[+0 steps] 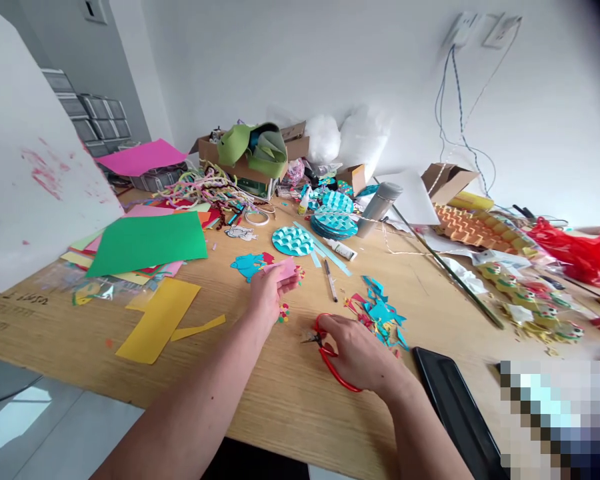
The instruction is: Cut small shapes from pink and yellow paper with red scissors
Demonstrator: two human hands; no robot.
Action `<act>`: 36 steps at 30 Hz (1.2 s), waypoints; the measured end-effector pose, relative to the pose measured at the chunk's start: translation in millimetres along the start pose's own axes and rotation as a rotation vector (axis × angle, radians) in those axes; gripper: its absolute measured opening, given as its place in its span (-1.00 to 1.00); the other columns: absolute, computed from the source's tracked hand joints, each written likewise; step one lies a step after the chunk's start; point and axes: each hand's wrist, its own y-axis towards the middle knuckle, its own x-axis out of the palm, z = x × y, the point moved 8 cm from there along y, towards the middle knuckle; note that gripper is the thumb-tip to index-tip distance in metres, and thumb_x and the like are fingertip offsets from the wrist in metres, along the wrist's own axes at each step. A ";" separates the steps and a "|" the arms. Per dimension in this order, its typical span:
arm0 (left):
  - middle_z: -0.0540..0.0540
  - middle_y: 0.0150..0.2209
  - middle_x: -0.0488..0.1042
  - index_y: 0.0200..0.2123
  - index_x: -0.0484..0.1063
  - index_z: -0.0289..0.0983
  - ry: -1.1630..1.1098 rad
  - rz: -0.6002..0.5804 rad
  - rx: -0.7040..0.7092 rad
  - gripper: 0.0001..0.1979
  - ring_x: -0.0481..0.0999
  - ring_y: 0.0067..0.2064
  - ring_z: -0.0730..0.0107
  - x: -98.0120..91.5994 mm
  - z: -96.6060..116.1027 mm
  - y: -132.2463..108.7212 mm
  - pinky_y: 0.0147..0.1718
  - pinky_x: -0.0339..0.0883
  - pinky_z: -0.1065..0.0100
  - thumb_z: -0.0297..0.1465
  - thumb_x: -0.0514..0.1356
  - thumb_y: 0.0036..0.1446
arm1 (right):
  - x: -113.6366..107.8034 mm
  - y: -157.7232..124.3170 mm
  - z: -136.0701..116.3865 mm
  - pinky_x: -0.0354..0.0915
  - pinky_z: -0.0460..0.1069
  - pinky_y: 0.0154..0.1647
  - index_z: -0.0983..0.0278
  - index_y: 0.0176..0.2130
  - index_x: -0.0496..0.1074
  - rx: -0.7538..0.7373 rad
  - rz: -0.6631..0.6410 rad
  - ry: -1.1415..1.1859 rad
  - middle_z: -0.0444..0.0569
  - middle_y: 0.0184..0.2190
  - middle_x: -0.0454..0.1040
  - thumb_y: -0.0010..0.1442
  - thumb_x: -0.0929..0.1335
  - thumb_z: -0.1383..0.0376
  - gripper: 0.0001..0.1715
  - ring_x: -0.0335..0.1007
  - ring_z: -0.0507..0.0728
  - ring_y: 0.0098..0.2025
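Observation:
My left hand [269, 291] holds a small pink paper piece [285, 269] between thumb and fingers, just above the wooden table [280, 393]. A blue paper fish cut-out [249, 265] lies just beyond it, and small coloured paper dots [283, 312] lie beside the wrist. My right hand [356, 353] is closed round the red handles of a pair of scissors [330, 357], whose short blades point left. Blue and red paper scraps [380, 313] are piled right behind that hand.
Green [147, 243], yellow [157, 320] and pink [140, 157] sheets lie at the left. Round blue scale-pattern discs [293, 241], a glue tube [340, 249], a pen [331, 280], a metal bottle [379, 208], cardboard boxes and a red bag [577, 253] crowd the back. A black tray [455, 410] sits near right.

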 end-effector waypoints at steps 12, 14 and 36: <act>-0.15 -0.48 0.56 -0.38 0.52 -0.34 0.157 -0.104 -0.013 -0.81 0.54 -0.49 0.35 6.0 -12.2 1.1 -0.44 0.39 0.37 -0.38 0.30 -0.14 | -11.4 1.2 25.9 0.20 -0.05 -0.41 0.22 -0.45 0.29 0.147 0.086 0.319 -0.09 -0.48 0.43 0.08 0.27 0.42 -0.89 0.33 0.09 -0.44; -0.16 -0.48 0.56 -0.40 0.54 -0.36 0.210 -0.138 -0.004 -0.79 0.53 -0.49 0.36 8.6 -15.3 0.6 -0.46 0.38 0.38 -0.37 0.33 -0.17 | -22.9 -0.1 52.0 0.20 -0.04 -0.41 0.22 -0.46 0.27 0.293 0.298 0.455 -0.09 -0.50 0.40 0.11 0.33 0.28 -0.85 0.31 0.10 -0.45; -0.12 -0.51 0.53 -0.45 0.58 -0.35 0.427 -0.429 -0.041 -0.81 0.44 -0.49 0.38 37.3 -38.6 -29.4 -0.47 0.29 0.39 -0.38 0.35 -0.21 | -7.3 -0.2 75.4 0.18 -0.05 -0.41 0.25 -0.44 0.34 0.509 0.448 1.149 -0.15 -0.51 0.38 -0.19 0.53 0.09 -0.58 0.27 0.07 -0.44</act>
